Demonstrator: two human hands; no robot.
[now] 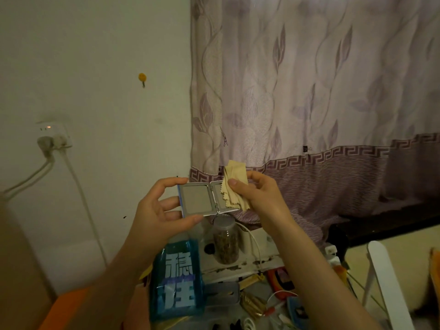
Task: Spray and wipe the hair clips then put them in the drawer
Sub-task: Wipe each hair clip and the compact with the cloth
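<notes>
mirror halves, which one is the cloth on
The right half, beside the hinge: the right hand presses the yellow cloth over it. The left half, held by the left hand, is bare.

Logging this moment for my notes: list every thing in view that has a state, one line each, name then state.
Square silver folding compact mirror: open flat, held up.
Tan zigzag-edged wiping cloth: crumpled, pressed on the mirror's right panel.
Left hand: grip pinching the mirror's left panel.
Right hand: holding the cloth.
Clear plastic jar with grey lid: closed, upright.
White wall socket: plugs inserted, indicator lit.
</notes>
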